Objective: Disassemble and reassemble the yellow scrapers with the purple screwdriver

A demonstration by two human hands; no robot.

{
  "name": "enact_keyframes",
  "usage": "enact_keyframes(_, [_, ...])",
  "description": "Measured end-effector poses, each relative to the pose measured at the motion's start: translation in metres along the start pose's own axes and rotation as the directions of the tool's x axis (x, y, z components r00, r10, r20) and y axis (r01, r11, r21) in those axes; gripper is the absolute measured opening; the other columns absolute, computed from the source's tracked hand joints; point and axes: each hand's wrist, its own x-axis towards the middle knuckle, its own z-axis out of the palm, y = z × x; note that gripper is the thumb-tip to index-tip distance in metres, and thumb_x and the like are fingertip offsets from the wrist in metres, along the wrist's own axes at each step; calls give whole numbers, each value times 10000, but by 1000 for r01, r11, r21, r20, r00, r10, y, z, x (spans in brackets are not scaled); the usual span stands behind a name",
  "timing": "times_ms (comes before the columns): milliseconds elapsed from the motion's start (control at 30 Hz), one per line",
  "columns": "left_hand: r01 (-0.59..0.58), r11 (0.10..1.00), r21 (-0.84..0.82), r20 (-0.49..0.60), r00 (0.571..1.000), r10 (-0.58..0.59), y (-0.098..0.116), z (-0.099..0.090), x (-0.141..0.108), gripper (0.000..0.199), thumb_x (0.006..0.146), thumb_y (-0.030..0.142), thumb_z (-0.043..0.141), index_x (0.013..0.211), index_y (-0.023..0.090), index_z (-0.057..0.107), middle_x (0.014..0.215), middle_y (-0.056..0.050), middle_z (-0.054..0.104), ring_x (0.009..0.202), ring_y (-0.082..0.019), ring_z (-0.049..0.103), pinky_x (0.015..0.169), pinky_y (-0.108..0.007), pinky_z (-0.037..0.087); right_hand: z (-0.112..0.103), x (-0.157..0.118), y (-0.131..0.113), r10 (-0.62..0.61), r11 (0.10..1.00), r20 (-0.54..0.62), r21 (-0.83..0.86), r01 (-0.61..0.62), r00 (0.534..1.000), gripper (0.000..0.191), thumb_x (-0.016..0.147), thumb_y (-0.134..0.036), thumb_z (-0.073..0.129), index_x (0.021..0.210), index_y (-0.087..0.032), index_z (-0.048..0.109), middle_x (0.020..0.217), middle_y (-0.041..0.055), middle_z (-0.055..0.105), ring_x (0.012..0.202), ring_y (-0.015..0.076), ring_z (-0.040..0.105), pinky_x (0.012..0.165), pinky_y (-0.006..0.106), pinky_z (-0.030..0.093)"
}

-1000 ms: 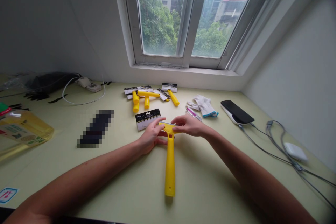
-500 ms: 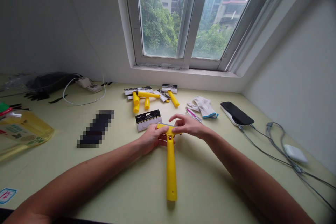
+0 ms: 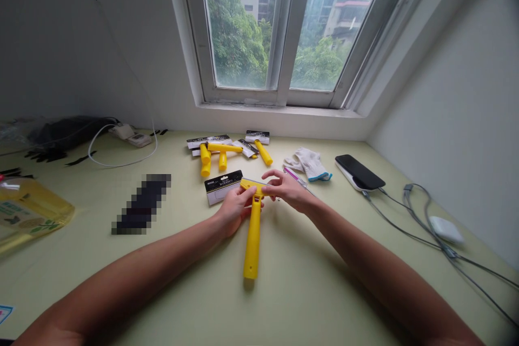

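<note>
A yellow scraper (image 3: 252, 240) with a thin grey blade edge along its wide head is held above the table, its handle pointing toward me. My left hand (image 3: 235, 208) grips the left side of the head, thumb on top and fingers underneath. At the right end of the head, my right hand (image 3: 286, 189) is closed with thumb and fingertips on it; the exact contact is partly hidden. Just behind my left hand lies a black and white package card (image 3: 223, 186). Tiny shiny specks (image 3: 278, 199) show below my right fingers, too small to name.
Several more yellow scrapers (image 3: 225, 148) with cards lie at the back. Right of them are a white glove (image 3: 308, 163), a pink pen-like item (image 3: 294, 175), a phone (image 3: 360, 171), grey cables (image 3: 432, 227) and a white case (image 3: 446, 230). A yellow liquid bottle (image 3: 36, 211) lies left.
The scraper's handle end has swung up and slightly left, and its head has tilted, right end lower. Tiny specks now show below my right hand. The whole view has shifted a little.
</note>
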Motion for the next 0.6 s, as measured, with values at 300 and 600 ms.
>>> enact_keyframes(300, [-25,1000,9,-85,996,26,-3,6,13,126,866,246,608,893,133,561,784,-63,635,611,-139,629,556,-276,558,-46,0,-8,-79,882,-60,-469,42,995,280,832,-403,569,985,-173,615,739,37,647,636,140,579,554,253,439])
enact_keyframes(600, [-52,998,-31,-48,998,50,-5,1,11,163,848,264,631,912,125,575,814,-83,643,641,-145,624,555,-279,565,-46,-6,-6,10,659,195,-739,140,981,128,689,-219,685,810,-221,727,709,19,680,631,165,584,595,273,403])
